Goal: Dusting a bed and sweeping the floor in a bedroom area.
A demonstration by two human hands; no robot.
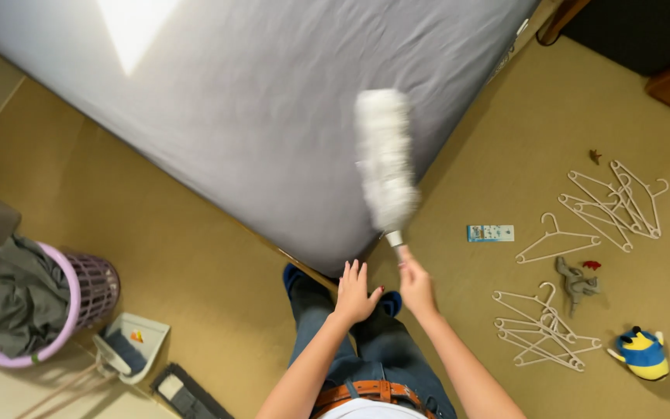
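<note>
Right grip [415, 283] pinches the duster [385, 159] at its handle end; light, soft head sways above the bed [257, 116]. Left grip [354, 293] hangs open beside it.

The duster [385, 159] is smeared by motion blur — its handle vanishes inside the right hand [416, 285]. The bed [257, 101] runs off the far edge; small floor toys are unreadable.

Tan floor [195, 256]: white hangers [583, 225], plush toy [642, 354], laundry basket [79, 302], dustpan [135, 341]; bed [273, 116] w/ grey sheet.
</note>
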